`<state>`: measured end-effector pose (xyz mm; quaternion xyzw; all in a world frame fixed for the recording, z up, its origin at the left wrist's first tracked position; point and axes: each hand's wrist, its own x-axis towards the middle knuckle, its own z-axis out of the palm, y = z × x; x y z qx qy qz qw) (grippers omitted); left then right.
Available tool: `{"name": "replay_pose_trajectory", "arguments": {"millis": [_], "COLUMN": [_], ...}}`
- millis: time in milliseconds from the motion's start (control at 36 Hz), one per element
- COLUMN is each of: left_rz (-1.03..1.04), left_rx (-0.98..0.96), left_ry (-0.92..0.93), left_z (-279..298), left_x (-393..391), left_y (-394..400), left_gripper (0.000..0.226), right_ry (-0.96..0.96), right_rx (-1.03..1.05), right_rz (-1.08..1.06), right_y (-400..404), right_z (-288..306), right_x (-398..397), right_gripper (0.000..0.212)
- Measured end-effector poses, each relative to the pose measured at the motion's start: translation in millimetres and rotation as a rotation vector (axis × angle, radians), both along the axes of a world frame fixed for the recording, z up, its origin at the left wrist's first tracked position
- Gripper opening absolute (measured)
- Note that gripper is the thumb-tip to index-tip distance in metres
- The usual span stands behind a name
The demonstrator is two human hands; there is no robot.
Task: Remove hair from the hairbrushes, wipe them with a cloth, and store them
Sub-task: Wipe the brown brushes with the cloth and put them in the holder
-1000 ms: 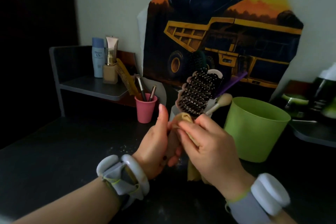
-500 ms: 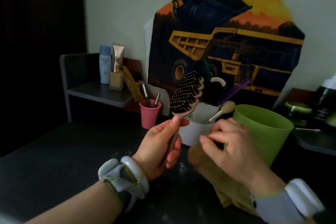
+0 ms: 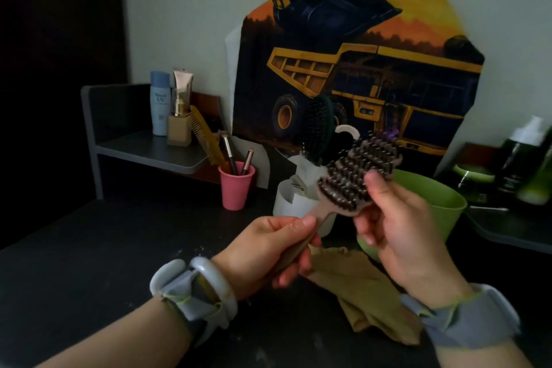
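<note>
With the left hand (image 3: pixel 277 243) gripping the hairbrush (image 3: pixel 357 178) handle above the bench (image 3: pixel 89 263) and right-hand fingers (image 3: pixel 377 185) apparently pinching its head, a careless tug could bend bristles or drop it onto the cloth (image 3: pixel 367 302).

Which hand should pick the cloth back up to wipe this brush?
The right hand, probably. It only pinches the brush head and sits just above the cloth, while the left hand grips the handle and steadies the brush.
</note>
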<state>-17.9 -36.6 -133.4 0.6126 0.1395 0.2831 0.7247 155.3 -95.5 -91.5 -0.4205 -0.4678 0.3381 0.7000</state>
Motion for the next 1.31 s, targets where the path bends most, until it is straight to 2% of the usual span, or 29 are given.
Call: {"name": "replay_pose_trajectory", "arguments": {"millis": [83,194,250,361,444,500,778,972,1083,1167,1250,1306], "left_rz": [0.045,0.214,0.325,0.469,0.499,0.51,0.524,0.504,0.498,0.488,0.484,0.485], "left_rx": [0.024,0.032,0.029,-0.02,-0.038,-0.042,-0.051,-0.046,-0.059,-0.06,-0.087,-0.1], "left_ry": [-0.008,-0.008,0.013,0.013,0.029,0.04,0.041,0.046,0.048,0.059,0.059,0.042], "left_z": [-0.8,-1.8,-1.2,-0.9,-0.5,-1.7,-3.4,-2.5,-6.3,-8.0,-9.9,-9.3], "left_x": [-1.2,-1.6,-1.5,0.5,1.2,0.3,1.5,2.3,2.7,2.5,2.6,1.9], "left_y": [2.4,4.3,5.2,5.9,6.4,7.6,9.4,8.9,11.6,14.3,16.5,17.7], "left_gripper": [0.028,0.027,0.025,0.024,0.024,0.023,0.022,0.021,0.019,0.018,0.014,0.013], "right_ry": [0.064,0.085,-0.016,-0.357,-0.639,-0.758,-0.993,-1.021,-0.832,-0.765,-0.766,-0.858], "right_rx": [0.072,0.18,0.251,0.334,0.296,0.241,-0.111,-0.205,-0.269,-0.272,-0.197,-0.142], "right_rz": [-0.13,-0.304,-0.406,-0.525,-0.585,-0.569,-0.498,-0.534,-0.431,-0.415,-0.473,-0.512], "right_y": [-3.2,-4.8,-2.0,14.5,37.7,53.1,87.2,87.4,84.2,76.8,60.7,45.2], "right_z": [10.4,24.2,36.3,58.7,62.6,59.0,34.3,27.6,22.6,22.6,21.1,15.1], "right_x": [10.7,23.7,28.0,25.0,13.2,4.4,-5.6,-4.7,-1.9,0.6,3.4,6.5], "right_gripper": [0.023,0.023,0.021,0.015,0.01,0.015,0.029,0.041,0.035,0.025,0.012,0.02]}}
